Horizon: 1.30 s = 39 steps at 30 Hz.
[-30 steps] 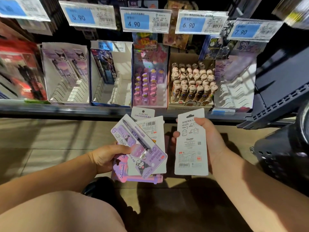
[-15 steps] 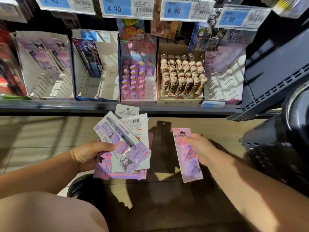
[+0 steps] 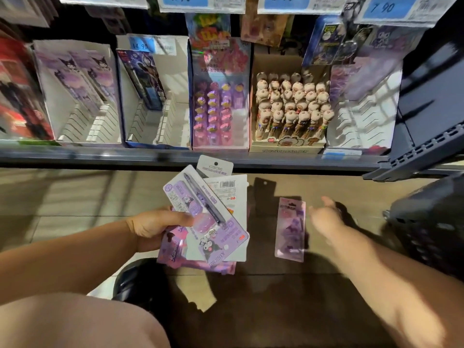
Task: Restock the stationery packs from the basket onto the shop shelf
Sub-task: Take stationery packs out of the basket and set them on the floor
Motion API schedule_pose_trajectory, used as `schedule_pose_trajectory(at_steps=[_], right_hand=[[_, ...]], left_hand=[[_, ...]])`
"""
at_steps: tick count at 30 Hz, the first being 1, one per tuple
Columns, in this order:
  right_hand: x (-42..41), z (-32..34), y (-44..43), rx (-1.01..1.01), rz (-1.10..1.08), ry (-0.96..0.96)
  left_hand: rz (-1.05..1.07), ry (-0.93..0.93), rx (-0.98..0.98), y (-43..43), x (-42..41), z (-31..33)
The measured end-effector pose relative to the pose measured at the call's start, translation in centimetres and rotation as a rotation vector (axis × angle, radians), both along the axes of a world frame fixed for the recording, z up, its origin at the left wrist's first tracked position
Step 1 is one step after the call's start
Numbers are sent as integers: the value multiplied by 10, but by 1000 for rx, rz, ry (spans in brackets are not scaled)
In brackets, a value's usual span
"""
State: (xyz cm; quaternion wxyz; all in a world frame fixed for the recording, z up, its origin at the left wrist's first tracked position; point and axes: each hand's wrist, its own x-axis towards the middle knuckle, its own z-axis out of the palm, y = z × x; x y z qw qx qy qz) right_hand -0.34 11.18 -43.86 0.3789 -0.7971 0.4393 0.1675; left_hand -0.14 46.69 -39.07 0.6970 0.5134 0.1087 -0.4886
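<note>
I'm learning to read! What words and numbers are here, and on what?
"KUROMI": hang tag on the packs in the left hand.
"14.90": blue label in a box.
"4.90": cropped price tag.
"7.90": right price tag.
"10 COLOR BALL PEN": pen box.
Small print: too blurred.

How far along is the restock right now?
Looks done: little; few purple packs stand in the left display box, most slots bare. In hand: left hand grips a fan of packs; a single pack is apart from the open right hand. Left: these, plus any in the basket.
</note>
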Motion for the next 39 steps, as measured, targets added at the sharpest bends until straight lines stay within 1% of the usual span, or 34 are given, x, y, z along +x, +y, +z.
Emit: schedule_pose_trajectory(at_steps=[2, 3, 5, 6, 8, 9, 10, 12, 20, 25, 29, 32, 35, 39], right_hand=[[-1, 20, 13, 5, 101, -55], [-2, 32, 25, 61, 138, -95], [-4, 58, 52, 277, 165, -176], [-6, 70, 65, 422, 177, -208], [-8, 91, 89, 675, 212, -214], [-9, 98, 100, 736, 256, -204], [-9, 99, 109, 745, 314, -199], [-9, 100, 123, 688, 375, -208], [-12, 96, 133, 560, 235, -298], [-10, 100, 131, 603, 143, -351], [-9, 106, 130, 667, 150, -414], [-6, 107, 128, 716, 36, -451], [-2, 108, 124, 819, -111, -426], [1, 107, 117, 839, -170, -407]], left_hand=[[-4, -6, -10, -5, 0, 2], [-10, -8, -10, -7, 0, 4], [-23, -10, -4, -9, 0, 4], [-27, -13, -1, -10, -1, 5], [-23, -16, 1, -12, -2, 6], [-14, -16, 1, -13, -2, 7], [-2, -18, 0, -13, -3, 7], [13, -28, 0, -12, -4, 7], [101, -40, 31, -6, -12, 6], [118, -71, 34, -4, -12, 9], [130, -78, 28, -3, -10, 14], [143, -85, 15, -2, -9, 17], [168, -83, 10, 2, -10, 18], [173, -102, 23, 7, -12, 16]])
